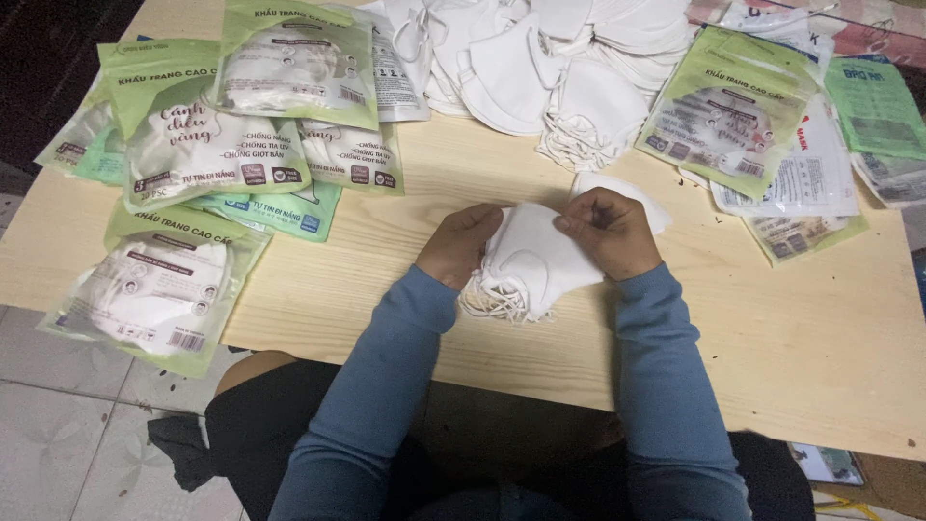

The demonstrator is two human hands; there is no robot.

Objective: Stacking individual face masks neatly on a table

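Observation:
My left hand [460, 244] and my right hand [611, 231] both grip a small stack of white cloth face masks [529, 265] just above the light wooden table [801, 328]. The stack's ear loops hang down at its lower left. The left hand pinches the stack's left edge and the right hand pinches its top right. Blue sleeves cover both forearms.
A big heap of loose white masks [555, 68] lies at the table's far edge. Green-and-clear filled mask packets [207, 145] cover the left side, one packet [154, 299] overhanging the front left corner. More packets [733, 121] lie at the right. Tiled floor lies below left.

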